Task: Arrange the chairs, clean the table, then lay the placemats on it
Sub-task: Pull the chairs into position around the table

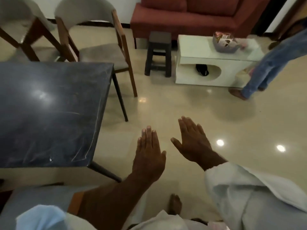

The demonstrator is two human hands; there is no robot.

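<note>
A dark blue-grey table [49, 113] with thin black legs fills the left side; its top is bare and streaked with pale marks. Two wooden chairs with grey padded backs stand at its far side: one [99, 47] at the table's far right corner, another [21, 27] at the top left. A third chair's grey back [41, 195] shows at the bottom left, close to me. My left hand [148, 155] and my right hand [194, 143] are held flat, palms down, over the floor to the right of the table, holding nothing. A light blue cloth [39, 218] lies at the bottom left corner.
A dark stool [158, 53] stands beyond the table's corner. Right of it sits a white low table [216, 62] with a bowl [225, 42] on top. A red sofa [191, 15] lines the back wall. Another person's legs in jeans [269, 63] stand at the right.
</note>
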